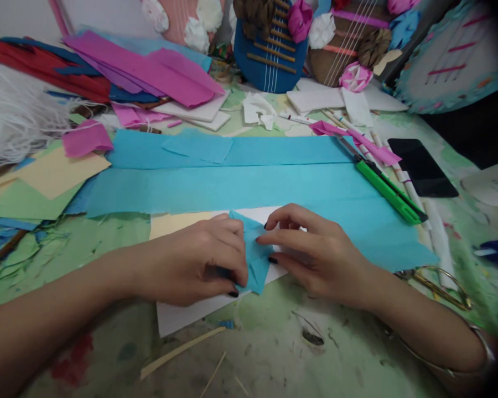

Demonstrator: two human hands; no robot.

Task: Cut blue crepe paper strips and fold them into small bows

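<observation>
A small piece of light blue crepe paper (258, 260), creased and folded, lies over a white sheet (178, 316) near the table's front. My left hand (199, 257) is closed on its left side, fingers curled and thumb low. From the other side, my right hand (319, 254) reaches to its right edge. The fingers of that hand are bent but apart, with the tips at the paper. Just beyond both hands, long light blue crepe strips (228, 185) stretch across the table. A green utility knife (392, 190) rests on their right end.
Gold-handled scissors (444, 287) lie by my right forearm, a black phone (423, 167) farther back. Pink crepe paper (149, 66) and white string (20, 113) sit at the back left. Decorated cardboard instruments (269, 66) stand behind. Thin paper scraps (182, 351) lie in front.
</observation>
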